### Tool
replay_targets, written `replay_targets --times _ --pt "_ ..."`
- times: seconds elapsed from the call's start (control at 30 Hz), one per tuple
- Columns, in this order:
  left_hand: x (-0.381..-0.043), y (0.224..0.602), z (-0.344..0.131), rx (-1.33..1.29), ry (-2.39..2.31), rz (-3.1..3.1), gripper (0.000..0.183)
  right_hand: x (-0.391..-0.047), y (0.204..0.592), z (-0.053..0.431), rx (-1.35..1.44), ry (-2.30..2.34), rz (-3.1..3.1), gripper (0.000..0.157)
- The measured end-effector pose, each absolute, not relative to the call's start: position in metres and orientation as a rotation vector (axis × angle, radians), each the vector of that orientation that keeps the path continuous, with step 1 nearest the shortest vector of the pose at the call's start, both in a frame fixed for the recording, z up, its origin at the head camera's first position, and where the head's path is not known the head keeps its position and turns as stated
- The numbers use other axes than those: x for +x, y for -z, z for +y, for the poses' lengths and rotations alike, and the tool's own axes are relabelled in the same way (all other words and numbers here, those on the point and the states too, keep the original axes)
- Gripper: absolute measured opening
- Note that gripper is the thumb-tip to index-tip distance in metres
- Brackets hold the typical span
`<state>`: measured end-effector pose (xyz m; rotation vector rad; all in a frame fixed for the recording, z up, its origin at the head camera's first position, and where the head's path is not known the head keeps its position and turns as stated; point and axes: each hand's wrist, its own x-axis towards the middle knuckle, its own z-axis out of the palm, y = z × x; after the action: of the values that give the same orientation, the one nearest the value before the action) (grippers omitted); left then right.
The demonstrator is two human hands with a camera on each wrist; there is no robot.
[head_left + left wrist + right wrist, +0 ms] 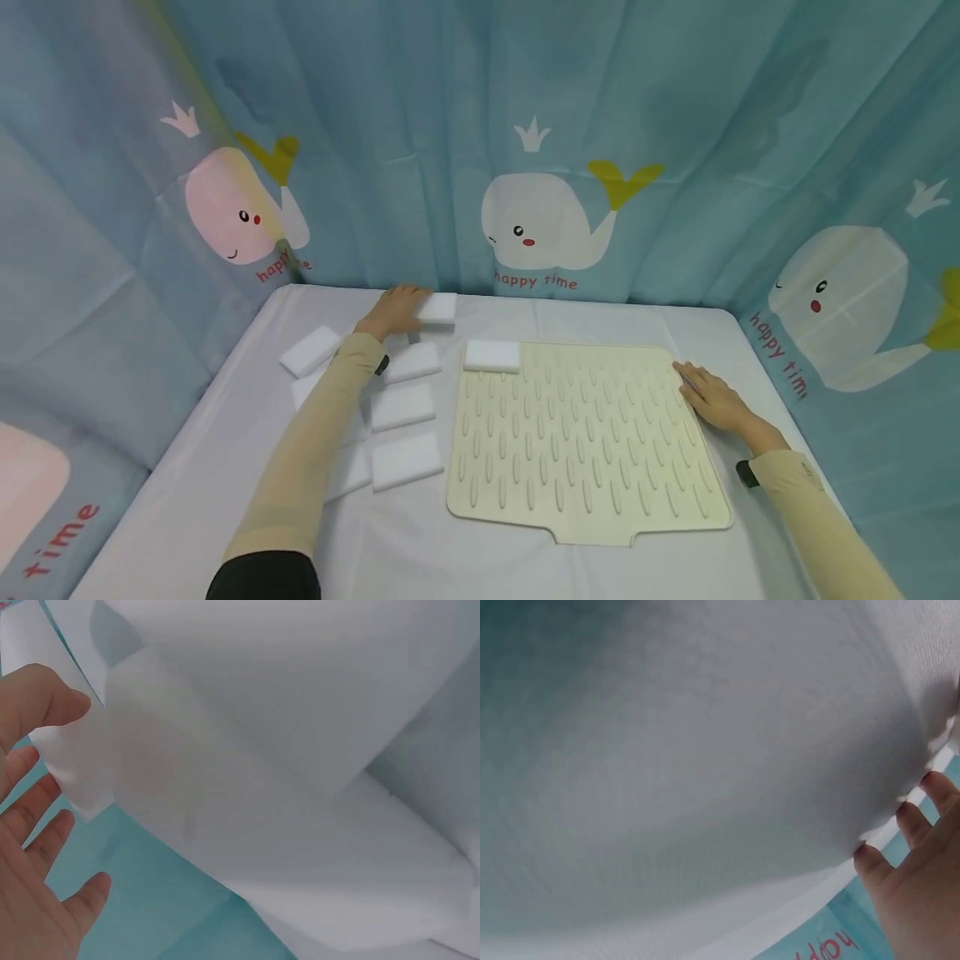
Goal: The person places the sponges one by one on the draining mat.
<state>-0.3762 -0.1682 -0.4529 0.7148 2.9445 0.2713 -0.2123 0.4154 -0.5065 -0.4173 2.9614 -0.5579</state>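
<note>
My left hand (pixel 393 312) reaches to the back edge of the table, beside a white sponge-like block (pixel 438 308). In the left wrist view the fingers of the left hand (pixel 34 825) are spread, and the thumb lies in front of a white block (pixel 79 761); whether it touches is unclear. On a cream ribbed mat (pixel 585 433), a second white block (pixel 492 355) lies at the back left corner. At the mat's right edge rests my right hand (pixel 716 400), fingers extended. The right wrist view shows that hand (pixel 922 877) with its fingertips against the white surface.
Left of the mat lie several more white blocks (pixel 405 408) in rough columns, partly hidden by the left forearm. A white cloth (pixel 420 550) covers the table. Blue curtains (pixel 405 208) with whale prints stand close around its back and sides.
</note>
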Motion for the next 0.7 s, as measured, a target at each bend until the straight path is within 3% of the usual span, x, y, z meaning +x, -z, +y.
replay_targets --times 0.7 --pt "-0.362 0.435 -0.161 0.872 -0.309 3.022 0.065 -0.211 0.509 0.417 -0.424 0.590 2.975 0.052"
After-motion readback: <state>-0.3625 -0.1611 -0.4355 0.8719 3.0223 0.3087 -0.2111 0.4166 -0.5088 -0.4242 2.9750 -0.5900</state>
